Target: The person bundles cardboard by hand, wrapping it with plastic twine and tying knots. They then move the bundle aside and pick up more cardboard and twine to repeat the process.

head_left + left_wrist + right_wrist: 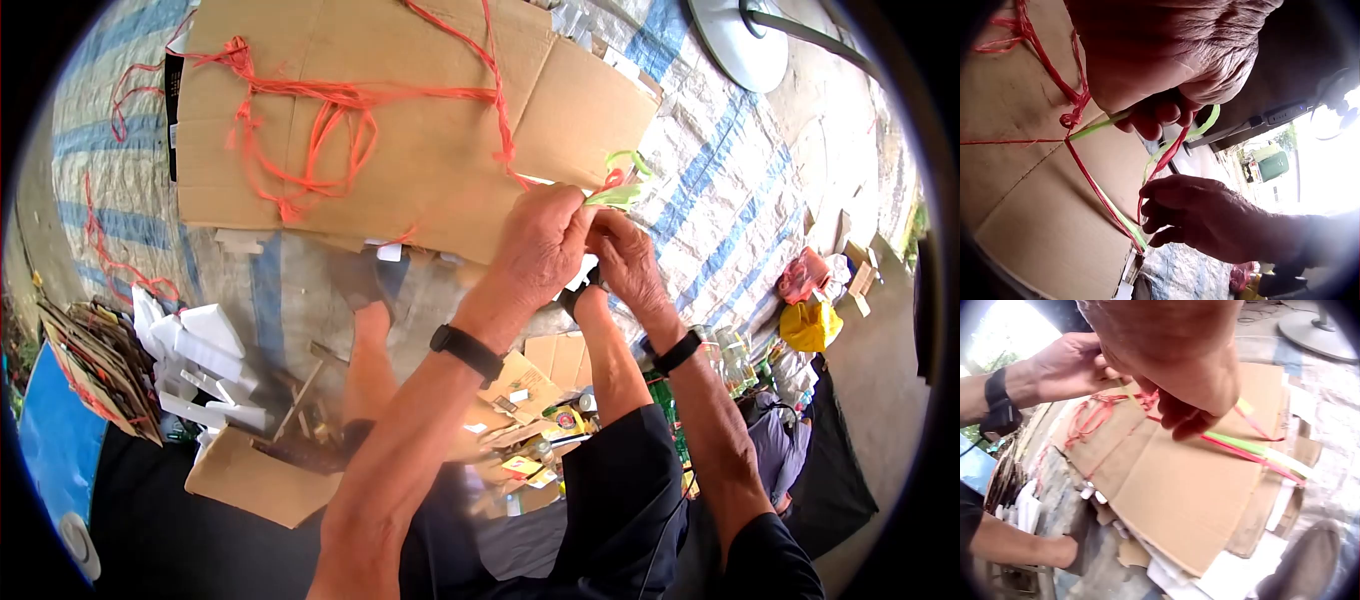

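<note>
A stack of flattened cardboard (420, 170) lies in front of me, with red plastic string (400, 94) running across its top. At the stack's near right edge my left hand (540, 240) pinches pale green plastic string (618, 196) with curled fingers. The green string (1091, 129) leads from that hand down to the cardboard beside a red knot (1071, 119). My right hand (622, 258) is close beside the left, fingers curled on red and green string (1235, 445) that runs over the cardboard's edge. The fingertips are partly hidden in the head view.
White foam pieces (205, 345) and a bundle of folded cardboard (95, 370) lie at the left. Mixed packaging (540, 440) is heaped between my legs. A round metal base (738, 45) stands at the back right, and a yellow bag (810, 325) lies at the right.
</note>
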`<act>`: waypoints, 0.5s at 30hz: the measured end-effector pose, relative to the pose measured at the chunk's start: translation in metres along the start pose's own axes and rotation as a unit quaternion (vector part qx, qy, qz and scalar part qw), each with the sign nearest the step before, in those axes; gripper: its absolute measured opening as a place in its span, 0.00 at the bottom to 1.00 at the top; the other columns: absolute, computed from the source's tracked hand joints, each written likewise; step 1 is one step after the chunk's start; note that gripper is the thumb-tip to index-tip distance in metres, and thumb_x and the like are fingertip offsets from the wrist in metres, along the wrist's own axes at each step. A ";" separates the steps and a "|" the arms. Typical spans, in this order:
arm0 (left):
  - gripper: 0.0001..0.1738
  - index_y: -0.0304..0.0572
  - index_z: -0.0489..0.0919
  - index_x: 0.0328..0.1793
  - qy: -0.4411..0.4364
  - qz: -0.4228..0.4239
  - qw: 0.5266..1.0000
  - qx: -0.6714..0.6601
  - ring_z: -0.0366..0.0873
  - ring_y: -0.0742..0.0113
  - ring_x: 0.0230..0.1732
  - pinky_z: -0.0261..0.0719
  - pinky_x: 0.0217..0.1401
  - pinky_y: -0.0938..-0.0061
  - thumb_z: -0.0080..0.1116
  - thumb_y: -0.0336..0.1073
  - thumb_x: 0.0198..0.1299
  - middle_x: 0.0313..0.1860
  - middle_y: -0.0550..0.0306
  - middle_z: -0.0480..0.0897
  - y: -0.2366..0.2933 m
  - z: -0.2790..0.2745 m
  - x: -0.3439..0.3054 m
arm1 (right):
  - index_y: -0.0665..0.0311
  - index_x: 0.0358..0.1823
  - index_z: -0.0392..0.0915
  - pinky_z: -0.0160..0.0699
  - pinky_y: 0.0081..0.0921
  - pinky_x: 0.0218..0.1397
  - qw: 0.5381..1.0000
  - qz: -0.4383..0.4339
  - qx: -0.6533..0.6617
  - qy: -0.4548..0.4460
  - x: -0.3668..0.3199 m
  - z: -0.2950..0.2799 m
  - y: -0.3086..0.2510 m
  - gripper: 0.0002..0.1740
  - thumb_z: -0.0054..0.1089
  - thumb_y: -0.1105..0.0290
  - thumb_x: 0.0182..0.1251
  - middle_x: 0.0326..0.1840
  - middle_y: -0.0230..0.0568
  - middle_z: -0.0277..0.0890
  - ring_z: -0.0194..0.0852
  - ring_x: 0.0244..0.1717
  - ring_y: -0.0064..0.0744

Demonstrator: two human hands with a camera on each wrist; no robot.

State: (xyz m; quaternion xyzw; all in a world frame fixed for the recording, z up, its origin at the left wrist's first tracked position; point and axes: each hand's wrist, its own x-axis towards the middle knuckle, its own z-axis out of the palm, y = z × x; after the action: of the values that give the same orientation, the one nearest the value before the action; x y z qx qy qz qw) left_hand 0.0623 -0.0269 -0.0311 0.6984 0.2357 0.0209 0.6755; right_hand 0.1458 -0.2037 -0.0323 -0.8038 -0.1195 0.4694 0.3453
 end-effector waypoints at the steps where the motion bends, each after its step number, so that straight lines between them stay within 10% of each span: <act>1: 0.11 0.33 0.79 0.45 0.016 0.011 1.000 -0.007 0.77 0.44 0.37 0.75 0.43 0.59 0.51 0.34 0.72 0.34 0.40 0.78 0.000 -0.004 -0.003 | 0.66 0.58 0.76 0.77 0.25 0.53 0.993 -0.033 0.109 0.012 -0.004 0.012 -0.023 0.16 0.60 0.73 0.70 0.50 0.38 0.79 0.77 0.48 0.26; 5: 0.12 0.35 0.80 0.56 -0.003 0.037 0.999 0.008 0.80 0.42 0.48 0.78 0.51 0.59 0.54 0.27 0.69 0.46 0.41 0.83 0.004 -0.020 -0.014 | 0.67 0.56 0.77 0.73 0.22 0.59 0.908 0.044 0.415 0.046 -0.005 0.031 -0.066 0.14 0.57 0.71 0.72 0.49 0.34 0.77 0.75 0.51 0.22; 9: 0.14 0.37 0.79 0.58 0.006 0.004 1.000 -0.030 0.80 0.41 0.50 0.78 0.53 0.59 0.55 0.26 0.67 0.50 0.42 0.83 0.013 -0.021 -0.014 | 0.68 0.43 0.78 0.69 0.19 0.46 0.967 0.031 0.210 0.141 0.001 0.049 -0.087 0.16 0.50 0.61 0.81 0.36 0.23 0.72 0.65 0.40 0.15; 15: 0.16 0.38 0.77 0.62 0.081 0.045 0.995 -0.046 0.82 0.45 0.50 0.79 0.55 0.64 0.55 0.27 0.69 0.49 0.44 0.83 0.005 -0.014 -0.017 | 0.68 0.40 0.77 0.64 0.19 0.35 0.948 0.061 0.277 0.144 0.004 0.060 -0.115 0.17 0.49 0.61 0.82 0.29 0.24 0.69 0.62 0.32 0.13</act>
State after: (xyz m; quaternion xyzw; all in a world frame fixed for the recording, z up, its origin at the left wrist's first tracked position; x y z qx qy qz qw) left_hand 0.0442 -0.0195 -0.0204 0.6724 0.2568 0.1184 0.6840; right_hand 0.1133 -0.0904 0.0224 -0.7413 0.1154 0.3831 0.5390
